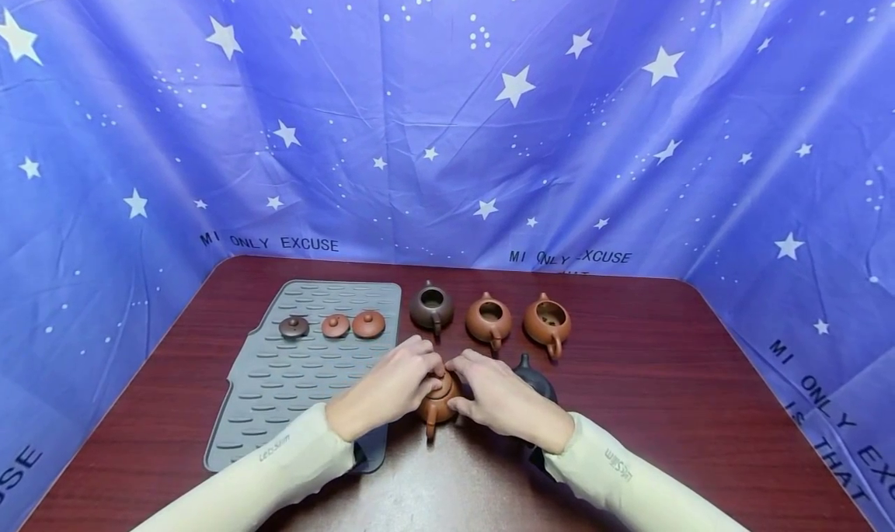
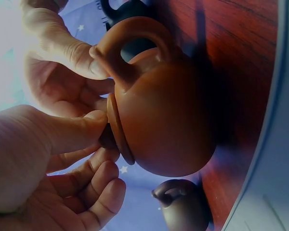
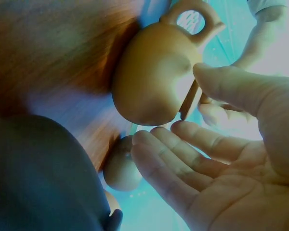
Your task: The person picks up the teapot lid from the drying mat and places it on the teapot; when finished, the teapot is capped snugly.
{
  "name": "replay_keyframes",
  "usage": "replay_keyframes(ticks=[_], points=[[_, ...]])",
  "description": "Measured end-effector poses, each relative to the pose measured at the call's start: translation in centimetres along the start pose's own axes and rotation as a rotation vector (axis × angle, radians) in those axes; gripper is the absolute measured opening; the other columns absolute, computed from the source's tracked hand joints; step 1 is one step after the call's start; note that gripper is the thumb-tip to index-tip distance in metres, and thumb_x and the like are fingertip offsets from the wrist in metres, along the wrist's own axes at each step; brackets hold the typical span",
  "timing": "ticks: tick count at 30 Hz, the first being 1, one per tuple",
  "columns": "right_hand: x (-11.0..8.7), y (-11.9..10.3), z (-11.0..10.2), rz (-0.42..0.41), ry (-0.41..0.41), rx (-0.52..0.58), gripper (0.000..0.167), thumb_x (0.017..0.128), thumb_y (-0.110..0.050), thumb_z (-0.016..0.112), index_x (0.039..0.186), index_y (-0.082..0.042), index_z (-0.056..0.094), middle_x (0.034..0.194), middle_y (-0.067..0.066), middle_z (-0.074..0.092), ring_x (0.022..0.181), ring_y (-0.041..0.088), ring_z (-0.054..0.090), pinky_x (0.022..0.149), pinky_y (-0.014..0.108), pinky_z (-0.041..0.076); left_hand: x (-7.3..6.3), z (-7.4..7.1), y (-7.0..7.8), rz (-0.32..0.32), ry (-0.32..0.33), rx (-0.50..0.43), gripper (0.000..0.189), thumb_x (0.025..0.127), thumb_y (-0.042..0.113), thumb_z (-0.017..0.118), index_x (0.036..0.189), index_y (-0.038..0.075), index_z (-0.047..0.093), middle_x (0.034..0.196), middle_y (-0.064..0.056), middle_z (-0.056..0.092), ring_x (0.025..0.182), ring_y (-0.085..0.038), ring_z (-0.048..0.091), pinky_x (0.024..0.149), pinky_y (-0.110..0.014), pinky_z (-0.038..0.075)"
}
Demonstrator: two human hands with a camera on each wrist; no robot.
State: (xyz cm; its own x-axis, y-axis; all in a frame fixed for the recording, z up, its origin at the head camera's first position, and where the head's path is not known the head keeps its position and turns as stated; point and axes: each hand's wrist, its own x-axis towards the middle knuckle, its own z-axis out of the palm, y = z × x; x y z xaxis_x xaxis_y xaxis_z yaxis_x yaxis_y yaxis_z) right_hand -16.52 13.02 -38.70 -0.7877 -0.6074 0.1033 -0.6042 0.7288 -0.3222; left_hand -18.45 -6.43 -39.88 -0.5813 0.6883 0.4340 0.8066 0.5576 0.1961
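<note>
An orange-brown clay teapot (image 1: 431, 413) stands on the table between my two hands, its handle toward me. My left hand (image 1: 393, 383) pinches the knob of the lid (image 2: 117, 131), which lies over the teapot's mouth in the left wrist view. Beside the teapot's other side is my right hand (image 1: 505, 396), thumb right at the shoulder near the lid and fingers extended, fairly straight. A black teapot (image 1: 533, 377) sits partly hidden behind the right hand and wrist.
Beyond my hands stand a dark brown teapot (image 1: 422, 311) and two orange-brown teapots (image 1: 477, 326) (image 1: 534, 332), all lidless. On the grey ribbed mat (image 1: 259, 408) at left lie a dark lid (image 1: 294, 328) and two reddish lids (image 1: 335, 327) (image 1: 368, 325). A starry blue curtain (image 1: 447, 113) surrounds the table.
</note>
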Motion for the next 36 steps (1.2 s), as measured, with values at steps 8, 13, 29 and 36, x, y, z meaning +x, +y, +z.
replay_keyframes(ticks=[8,13,29,36], points=[[-0.1,-0.1,-0.1,-0.017,-0.020,-0.033,0.037,0.081,-0.024,0.075,0.111,-0.009,0.061,0.095,-0.003,0.054,0.075,0.007,0.051,0.065,0.026,0.044,0.1,0.1,0.2,-0.003,-0.008,0.023,0.012,0.078,0.012,0.077,0.081,0.011,0.065,0.081,0.004,0.057,0.078,-0.014,0.050,0.071,-0.027,0.044],[-0.3,-0.3,-0.4,-0.023,-0.017,-0.036,0.040,0.081,-0.024,0.075,0.114,-0.006,0.061,0.097,0.000,0.055,0.076,0.009,0.053,0.067,0.028,0.045,-0.1,0.1,0.1,-0.020,0.005,-0.030,0.013,0.080,0.017,0.076,0.084,0.012,0.064,0.083,0.003,0.057,0.079,-0.013,0.049,0.072,-0.029,0.044],[-2.3,4.2,-4.7,0.057,0.207,0.006,0.046,0.080,-0.021,0.076,0.119,-0.003,0.061,0.112,0.007,0.061,0.099,0.020,0.058,0.085,0.039,0.047,-0.9,-2.7,-6.7,-0.252,0.066,0.068,0.014,0.080,0.013,0.075,0.090,0.009,0.065,0.083,-0.003,0.057,0.080,-0.020,0.050,0.069,-0.035,0.044],[-3.5,8.8,-6.5,0.214,0.275,0.059,0.043,0.082,-0.018,0.074,0.120,-0.003,0.061,0.112,0.009,0.060,0.094,0.027,0.059,0.077,0.042,0.047,-2.1,-2.6,-10.2,-0.358,-0.010,0.119,0.013,0.081,0.009,0.073,0.092,0.007,0.067,0.087,-0.006,0.059,0.081,-0.025,0.049,0.073,-0.040,0.041]])
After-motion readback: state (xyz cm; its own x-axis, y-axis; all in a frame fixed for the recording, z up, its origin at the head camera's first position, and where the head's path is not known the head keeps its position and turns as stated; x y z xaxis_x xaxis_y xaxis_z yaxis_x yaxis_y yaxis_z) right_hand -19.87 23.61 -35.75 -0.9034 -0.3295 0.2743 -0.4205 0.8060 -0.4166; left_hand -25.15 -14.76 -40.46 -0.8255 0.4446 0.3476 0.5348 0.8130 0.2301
